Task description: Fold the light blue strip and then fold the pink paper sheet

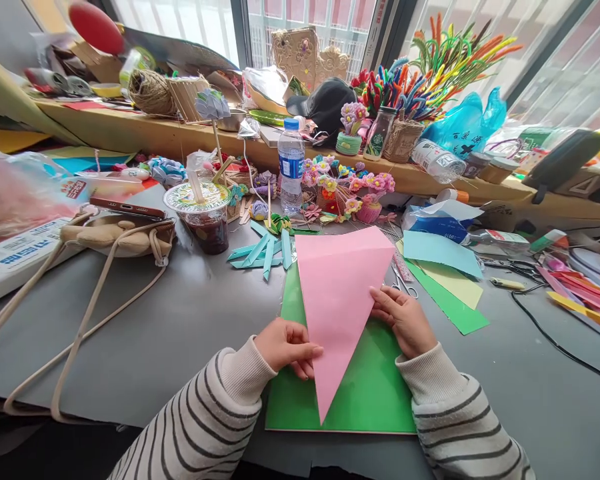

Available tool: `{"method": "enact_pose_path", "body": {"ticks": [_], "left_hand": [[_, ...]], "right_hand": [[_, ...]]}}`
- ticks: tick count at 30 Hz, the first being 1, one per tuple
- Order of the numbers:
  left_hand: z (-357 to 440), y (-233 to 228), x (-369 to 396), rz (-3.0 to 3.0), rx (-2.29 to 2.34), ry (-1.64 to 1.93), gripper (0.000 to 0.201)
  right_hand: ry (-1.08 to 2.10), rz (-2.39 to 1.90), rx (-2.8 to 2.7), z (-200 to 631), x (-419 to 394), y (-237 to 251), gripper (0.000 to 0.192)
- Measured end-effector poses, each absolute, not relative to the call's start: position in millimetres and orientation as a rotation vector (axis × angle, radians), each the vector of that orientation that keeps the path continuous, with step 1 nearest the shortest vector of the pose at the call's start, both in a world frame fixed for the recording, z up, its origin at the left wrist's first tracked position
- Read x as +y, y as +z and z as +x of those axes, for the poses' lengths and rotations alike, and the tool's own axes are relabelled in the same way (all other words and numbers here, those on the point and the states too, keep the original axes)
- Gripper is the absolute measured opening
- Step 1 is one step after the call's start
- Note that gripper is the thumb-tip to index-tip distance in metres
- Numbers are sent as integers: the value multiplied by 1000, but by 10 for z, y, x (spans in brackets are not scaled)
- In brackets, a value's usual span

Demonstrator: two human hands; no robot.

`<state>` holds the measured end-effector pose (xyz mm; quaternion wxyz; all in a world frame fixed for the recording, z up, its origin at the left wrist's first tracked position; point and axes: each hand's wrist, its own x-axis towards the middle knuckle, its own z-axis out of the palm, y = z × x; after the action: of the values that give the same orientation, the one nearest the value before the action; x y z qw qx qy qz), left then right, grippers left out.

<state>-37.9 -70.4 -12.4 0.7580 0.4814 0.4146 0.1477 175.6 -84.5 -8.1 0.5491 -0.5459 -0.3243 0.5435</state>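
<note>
The pink paper [337,300], folded into a long triangle with its tip pointing toward the person, is lying on a green sheet [370,393] on the grey desk [180,320]. The left hand [286,345] is pinching the paper's left edge, its grip pressed together on the fold, while the right hand [404,319] is lying flat on the right edge, fingers together and pressing down. Both arms are wearing striped sleeves [205,420].

Just right of the paper, scissors [404,283] are resting beside light blue, yellow and green sheets [445,280]. Left of its top edge, teal paper strips [263,253] are lying in a loose fan. Further back, a water bottle [291,167] with a blue label, too small to read, is standing among small paper flowers [350,190]. A lidded cup [203,217] holding a dark drink is standing to the left, next to a beige bag [115,233] whose straps are trailing across the desk, with a phone [127,208] lying on top.

A wooden ledge [145,130] is running under the windows, crowded with a ball of twine [150,92], a black cap [325,103] and a basket of coloured pipe cleaners [430,63]. A blue plastic bag [465,123] is showing dark printed characters. A black cable [555,343] is crossing the desk at the right.
</note>
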Motion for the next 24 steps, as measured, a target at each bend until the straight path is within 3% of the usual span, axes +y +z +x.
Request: {"method": "enact_pose_path", "body": {"ticks": [17,24], "left_hand": [[-773,-88,-654,1184,921,79,27],[-1017,76,-181,1412,1196,335,28]], "right_hand": [[1077,-1461,-765,2035,-813,-53,20],[1189,-1689,-942,2160,-1031,-90,29]]}}
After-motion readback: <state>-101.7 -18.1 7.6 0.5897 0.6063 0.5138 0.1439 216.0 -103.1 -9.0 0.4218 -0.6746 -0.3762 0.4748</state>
